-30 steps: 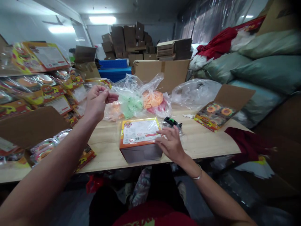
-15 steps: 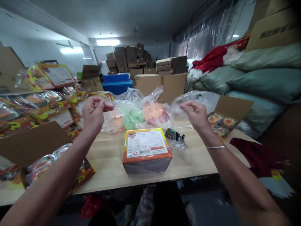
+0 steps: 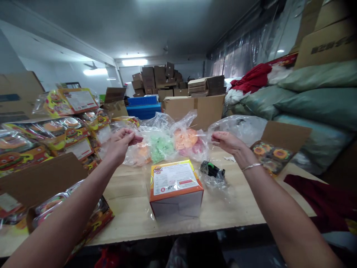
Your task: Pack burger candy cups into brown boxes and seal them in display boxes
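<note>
An orange and yellow printed carton [image 3: 175, 180] with a white label on top sits near the table's front edge, with loose clear plastic film around its sides. My left hand [image 3: 122, 143] is raised beyond its left side, thumb and fingers pinched together. Level with it on the right, my right hand [image 3: 228, 142] makes the same pinch. Whatever lies between the fingertips is too thin or too clear to make out. To the carton's right lies a black object with a green part [image 3: 213, 170], crumpled clear plastic beside it. Clear bags of green and orange pieces [image 3: 161, 147] lie behind the carton.
On the left are stacked burger-printed packs [image 3: 74, 136] and an open carton of packaged toys [image 3: 52, 203]. An open display box [image 3: 272, 154] and dark red cloth [image 3: 320, 197] are at the right. Behind the table [image 3: 125, 219] stand a large cardboard box [image 3: 195, 108] and full sacks [image 3: 315, 96].
The camera view has tilted up slightly, so the scene sits lower. My hands stay raised and pinched on both sides, the right one a little flatter. The carton appears slightly turned.
</note>
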